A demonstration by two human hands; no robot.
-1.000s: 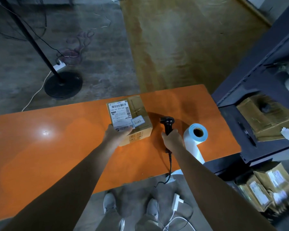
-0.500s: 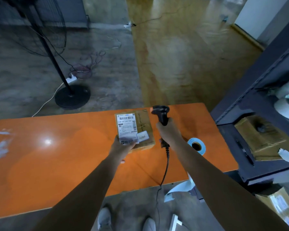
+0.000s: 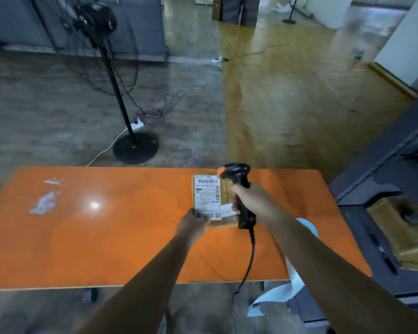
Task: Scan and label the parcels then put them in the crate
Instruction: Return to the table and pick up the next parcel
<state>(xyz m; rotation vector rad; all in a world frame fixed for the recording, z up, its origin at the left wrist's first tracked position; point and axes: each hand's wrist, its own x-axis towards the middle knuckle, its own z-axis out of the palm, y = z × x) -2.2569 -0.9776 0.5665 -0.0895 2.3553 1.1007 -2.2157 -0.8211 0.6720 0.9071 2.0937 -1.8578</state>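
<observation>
A small brown cardboard parcel (image 3: 209,196) with a white barcode label and a small blue-edged sticker is held above the orange table (image 3: 106,225). My left hand (image 3: 192,225) grips its near edge from below. My right hand (image 3: 250,203) is closed around the handle of a black corded barcode scanner (image 3: 237,177) with an orange tip, whose head sits just right of the parcel's top edge and points toward the label. A roll of blue-backed labels (image 3: 308,227) stands behind my right forearm, mostly hidden; its strip hangs off the table edge.
A dark metal shelf unit (image 3: 384,189) stands at the right, holding brown parcels (image 3: 405,227) and a black pen (image 3: 384,256). A standing fan (image 3: 121,92) with a round base is on the floor beyond the table. White paper scraps (image 3: 44,203) lie on the table's left.
My right hand has lifted the scanner off the table and brought it up beside the parcel. My left hand has raised the parcel. The camera has tilted up, showing more floor.
</observation>
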